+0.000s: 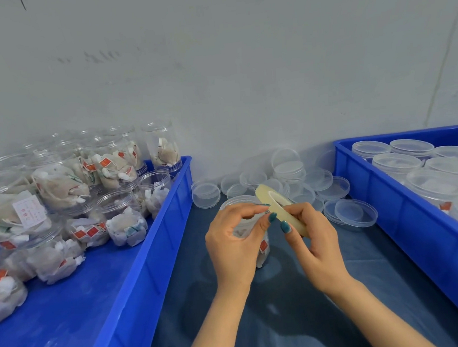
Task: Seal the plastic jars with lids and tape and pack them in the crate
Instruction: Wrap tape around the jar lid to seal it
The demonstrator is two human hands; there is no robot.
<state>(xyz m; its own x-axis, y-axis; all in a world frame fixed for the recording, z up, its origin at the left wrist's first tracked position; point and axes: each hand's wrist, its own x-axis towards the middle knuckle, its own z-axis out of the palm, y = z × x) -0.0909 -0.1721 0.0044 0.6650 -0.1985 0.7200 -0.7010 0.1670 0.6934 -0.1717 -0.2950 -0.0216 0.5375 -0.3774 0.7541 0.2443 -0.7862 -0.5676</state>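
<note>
- Right hand (315, 237) curls round the tape roll (275, 205); left hand (235, 235) pinches its edge, likely seeking the loose end.
- Jar (262, 250) stands on the counter (288, 319) just behind them.
- Peel slowly, keeping tape flat.

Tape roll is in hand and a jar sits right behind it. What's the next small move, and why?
Probably peel the tape's free end loose and draw it toward the jar's lid seam. The right hand has the yellowish tape roll in its grip, the left hand pinches at the roll's edge, and the clear plastic jar of white sachets stands just behind, seemingly capped.
</note>
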